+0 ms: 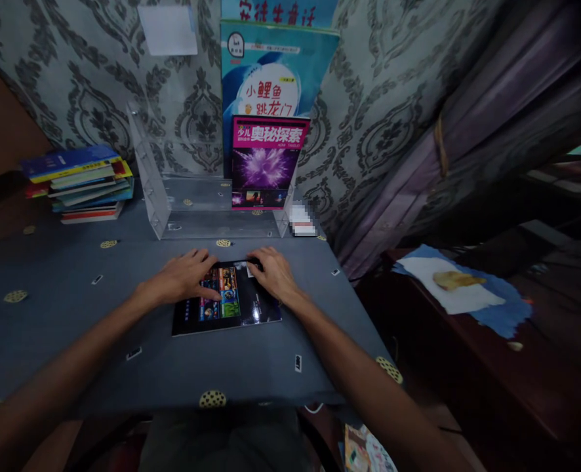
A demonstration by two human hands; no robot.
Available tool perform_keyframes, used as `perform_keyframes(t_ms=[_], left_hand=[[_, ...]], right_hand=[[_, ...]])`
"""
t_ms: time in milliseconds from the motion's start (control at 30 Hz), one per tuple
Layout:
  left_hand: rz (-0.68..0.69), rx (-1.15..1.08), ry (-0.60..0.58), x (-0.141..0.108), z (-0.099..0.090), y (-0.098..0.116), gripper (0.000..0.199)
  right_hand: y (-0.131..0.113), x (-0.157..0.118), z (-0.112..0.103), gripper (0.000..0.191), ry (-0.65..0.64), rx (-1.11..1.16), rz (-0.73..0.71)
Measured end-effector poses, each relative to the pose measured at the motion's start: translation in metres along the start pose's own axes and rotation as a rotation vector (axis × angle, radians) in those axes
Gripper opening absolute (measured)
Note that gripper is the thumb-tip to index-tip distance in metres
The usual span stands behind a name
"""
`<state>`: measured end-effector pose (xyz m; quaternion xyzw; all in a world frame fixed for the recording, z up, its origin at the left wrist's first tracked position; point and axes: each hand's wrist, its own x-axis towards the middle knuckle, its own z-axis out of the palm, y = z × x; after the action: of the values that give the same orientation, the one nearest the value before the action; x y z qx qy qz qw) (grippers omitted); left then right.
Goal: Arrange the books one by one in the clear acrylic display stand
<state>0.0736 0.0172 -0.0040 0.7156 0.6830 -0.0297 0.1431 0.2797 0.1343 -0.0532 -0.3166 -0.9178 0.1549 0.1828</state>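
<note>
A thin dark book (261, 301) lies flat on the cloth-covered table in front of me, its cover printed with small colourful pictures. My left hand (187, 275) rests on its upper left part, fingers spread and thumb stretched across the pictures. At the far right corner of the book lies my right hand (273, 272), its thumb by a small white patch and its fingers apart along the edge. Beyond both hands stands a clear plastic rack (150, 177). A purple-and-black book (265, 164) is upright at the rack's right end, before a taller blue book (246, 59).
A stack of books (86, 187) sits at the table's back left. To the right, a dark red surface (467, 347) bears a blue cloth (509, 314) and white paper. The patterned wall (192, 98) closes off the back; a purple curtain (393, 196) hangs at right.
</note>
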Motion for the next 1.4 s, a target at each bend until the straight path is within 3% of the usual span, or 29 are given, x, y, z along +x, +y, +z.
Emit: perform_keyframes(t_ms=[200, 333, 533, 900, 967, 1033, 1167, 1400], left_hand=[[-0.086, -0.032, -0.003, 0.007, 0.010, -0.006, 0.093], [-0.102, -0.073, 0.024, 0.004, 0.014, -0.009, 0.085], [-0.085, -0.079, 0.057, 0.000, 0.015, -0.014, 0.072], [-0.084, -0.082, 0.095, -0.004, 0.019, -0.013, 0.072], [-0.024, -0.047, 0.124, -0.005, 0.018, -0.013, 0.069], [0.118, -0.028, 0.164, -0.004, 0.017, -0.010, 0.063], [0.373, 0.005, 0.216, 0.006, 0.020, 0.011, 0.048], [0.436, 0.201, 0.309, 0.026, 0.034, 0.053, 0.041]], right_hand=[[-0.006, -0.002, 0.000, 0.027, -0.044, -0.035, -0.049], [-0.023, -0.010, 0.012, 0.031, -0.023, -0.074, -0.118], [-0.050, -0.027, 0.020, 0.039, -0.146, -0.029, -0.377], [-0.017, -0.015, 0.003, 0.032, -0.033, 0.020, -0.108], [-0.006, -0.011, -0.001, 0.032, -0.030, 0.125, -0.098], [0.005, -0.008, -0.004, 0.034, -0.039, 0.268, -0.083], [0.021, -0.004, -0.006, 0.041, -0.045, 0.481, -0.102], [0.028, -0.002, -0.005, 0.042, -0.048, 0.525, -0.135]])
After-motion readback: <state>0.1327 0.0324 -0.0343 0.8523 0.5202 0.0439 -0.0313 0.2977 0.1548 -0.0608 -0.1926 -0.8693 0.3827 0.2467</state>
